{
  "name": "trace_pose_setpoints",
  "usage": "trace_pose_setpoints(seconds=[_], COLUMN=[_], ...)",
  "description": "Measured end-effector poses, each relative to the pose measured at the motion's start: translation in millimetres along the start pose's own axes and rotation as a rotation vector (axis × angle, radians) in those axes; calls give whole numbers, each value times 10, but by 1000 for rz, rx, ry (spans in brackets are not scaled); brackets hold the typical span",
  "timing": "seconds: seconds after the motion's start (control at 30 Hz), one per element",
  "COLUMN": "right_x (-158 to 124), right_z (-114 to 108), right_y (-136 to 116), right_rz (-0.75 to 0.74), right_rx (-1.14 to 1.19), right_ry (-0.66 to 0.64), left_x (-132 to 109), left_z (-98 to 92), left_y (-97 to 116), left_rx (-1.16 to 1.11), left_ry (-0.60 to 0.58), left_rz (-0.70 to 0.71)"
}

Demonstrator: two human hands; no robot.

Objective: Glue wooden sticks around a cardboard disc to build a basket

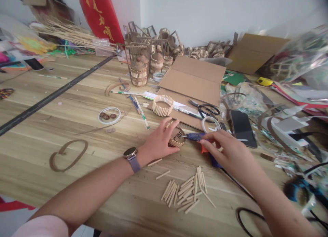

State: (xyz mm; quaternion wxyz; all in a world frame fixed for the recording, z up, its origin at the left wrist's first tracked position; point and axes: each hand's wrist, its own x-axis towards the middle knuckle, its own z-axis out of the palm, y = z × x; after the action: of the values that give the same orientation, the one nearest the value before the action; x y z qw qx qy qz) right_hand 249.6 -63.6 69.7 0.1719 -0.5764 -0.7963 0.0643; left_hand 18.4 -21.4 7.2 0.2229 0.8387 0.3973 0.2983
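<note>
My left hand (162, 138), with a watch on its wrist, curls its fingers and thumb around the left side of a small round base (178, 137) edged with short wooden sticks. Dark printed characters show on its inside. My right hand (222, 144) holds a blue glue gun (196, 137) with an orange trigger, its metal nozzle over the base. Part of the gun's grip is hidden by that hand. Nearer me lies a loose pile of short wooden sticks (186, 192). Beyond my left hand stands a ring of upright sticks (163, 105).
Black scissors (208, 110), a phone (242, 127) and cardboard (194, 74) lie beyond my right hand. White tape rolls, one around brown beads (109, 115), sit on the table. Finished small stick baskets (138, 73) stand at the back. The gun's black cord (238, 184) trails right.
</note>
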Motion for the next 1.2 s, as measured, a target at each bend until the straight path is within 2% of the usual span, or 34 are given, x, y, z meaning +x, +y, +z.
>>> trace_pose_setpoints(seconds=[0.1,0.17,0.37,0.5,0.73,0.87,1.03,1.2], right_x=[-121,-186,-222,-215,-230,-257,-293,-306], right_z=[-16,39,223,192,86,115,176,243], right_y=[179,258,314,294,178,174,178,198], right_rz=[188,258,215,305,424,476,473,380], right_rx=[-101,-132,-29,161,553,689,731,692], right_ry=[-93,-144,-129,-136,65,6,-85,-167], left_x=[-1,-6,-21,-17,-12,-5,-3,3], left_z=[1,16,42,29,19,20,25,24], left_y=[7,6,1,5,-8,-17,-19,-21], left_rx=[34,59,50,39,-5,-8,-7,-6], left_ry=[7,19,45,34,43,26,10,10], left_rz=[16,14,8,-7,50,24,-10,-12])
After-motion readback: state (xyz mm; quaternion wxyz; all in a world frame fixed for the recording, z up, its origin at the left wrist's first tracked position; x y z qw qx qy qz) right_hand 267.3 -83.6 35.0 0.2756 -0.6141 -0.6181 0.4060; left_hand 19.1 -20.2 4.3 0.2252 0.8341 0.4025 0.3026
